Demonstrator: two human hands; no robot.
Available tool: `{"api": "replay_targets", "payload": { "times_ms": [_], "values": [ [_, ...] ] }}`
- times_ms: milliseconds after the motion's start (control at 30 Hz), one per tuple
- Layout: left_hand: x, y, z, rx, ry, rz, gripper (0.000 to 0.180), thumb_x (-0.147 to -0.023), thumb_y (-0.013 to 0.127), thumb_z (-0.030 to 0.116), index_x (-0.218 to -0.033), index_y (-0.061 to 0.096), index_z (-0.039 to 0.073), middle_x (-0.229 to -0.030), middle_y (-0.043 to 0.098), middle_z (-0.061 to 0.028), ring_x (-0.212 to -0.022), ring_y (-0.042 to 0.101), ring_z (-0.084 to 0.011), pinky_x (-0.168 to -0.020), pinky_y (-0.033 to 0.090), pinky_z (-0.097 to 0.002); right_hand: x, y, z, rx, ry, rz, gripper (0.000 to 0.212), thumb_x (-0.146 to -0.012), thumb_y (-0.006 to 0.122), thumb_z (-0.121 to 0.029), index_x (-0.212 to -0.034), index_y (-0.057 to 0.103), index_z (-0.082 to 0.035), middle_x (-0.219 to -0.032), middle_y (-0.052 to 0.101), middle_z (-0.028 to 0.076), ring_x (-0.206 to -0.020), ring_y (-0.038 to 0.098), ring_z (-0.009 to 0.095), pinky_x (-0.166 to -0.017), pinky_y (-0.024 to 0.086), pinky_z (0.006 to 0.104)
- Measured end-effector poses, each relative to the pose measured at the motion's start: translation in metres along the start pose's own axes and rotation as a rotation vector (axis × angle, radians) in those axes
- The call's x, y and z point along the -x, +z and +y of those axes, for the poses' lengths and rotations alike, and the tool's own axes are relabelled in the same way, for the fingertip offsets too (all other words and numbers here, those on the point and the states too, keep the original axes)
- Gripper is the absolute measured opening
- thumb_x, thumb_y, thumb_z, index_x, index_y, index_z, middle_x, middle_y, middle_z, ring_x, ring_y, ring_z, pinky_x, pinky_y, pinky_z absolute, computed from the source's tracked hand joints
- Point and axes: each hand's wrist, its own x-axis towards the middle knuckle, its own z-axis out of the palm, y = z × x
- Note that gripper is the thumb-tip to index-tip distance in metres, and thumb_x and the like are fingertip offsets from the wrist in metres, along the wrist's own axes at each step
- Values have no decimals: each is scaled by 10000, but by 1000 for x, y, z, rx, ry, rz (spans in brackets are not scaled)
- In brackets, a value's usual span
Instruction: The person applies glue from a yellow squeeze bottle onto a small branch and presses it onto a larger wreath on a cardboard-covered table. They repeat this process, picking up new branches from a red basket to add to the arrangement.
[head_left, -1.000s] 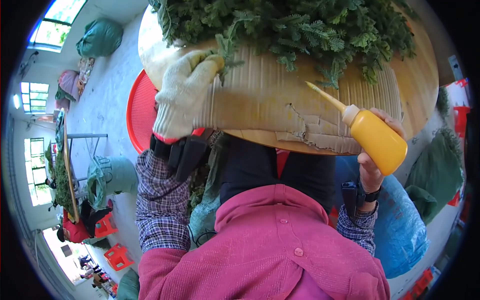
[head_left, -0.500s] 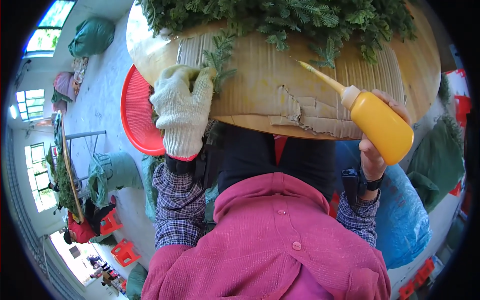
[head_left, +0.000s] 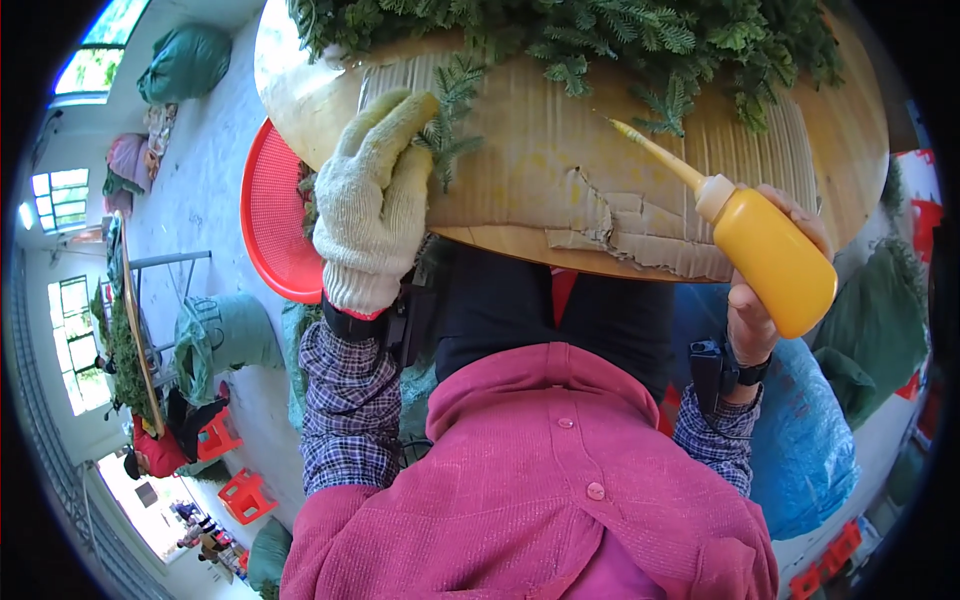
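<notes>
One left hand (head_left: 372, 205), fingers (head_left: 405, 128) forward, pinches a sprig (head_left: 457, 92).

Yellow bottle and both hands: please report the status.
Left hand holding green sprig. Right hand gripping yellow bottle, nozzle apart from sprig. Branch pile close beyond nozzle.

The bottle (head_left: 775, 262) is smooth plastic, the cardboard (head_left: 510, 190) rough.

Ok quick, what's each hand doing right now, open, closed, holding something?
Left hand: gloved, closed at the fingertips on a green sprig.
Right hand: bare, closed around a yellow bottle, its nozzle pointing up and left.
</notes>
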Motion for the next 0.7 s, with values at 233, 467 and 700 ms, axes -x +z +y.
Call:
{"api": "replay_targets", "payload": {
  "times_ms": [233,467,700],
  "values": [
    [-8,-3,25,23,-262,-159,293,-948,634,109,-1204,706,-14,-1104,722,-148,-932,684,-188,-859,534,-308,0,0,1,29,-21,-3,965,-683,918,-500,-1389,424,-65,-1323,602,226,-1220,592,319,-1056,488,434],
    [-16,6,59,159,-650,-192,309,-935,699,193,-1163,725,-14,-995,741,-111,-860,675,-134,-781,537,-284,-1,-2,1,60,-14,-14,969,-681,913,-513,-1389,426,-67,-1320,605,226,-1235,584,325,-1062,484,442],
    [-12,9,50,115,-451,-173,306,-947,696,184,-1189,715,-3,-993,742,-92,-865,677,-124,-770,538,-275,0,-6,8,22,-67,-40,905,-749,884,-457,-1422,430,-57,-1364,571,243,-1235,591,353,-1070,466,468]
  ]
}}
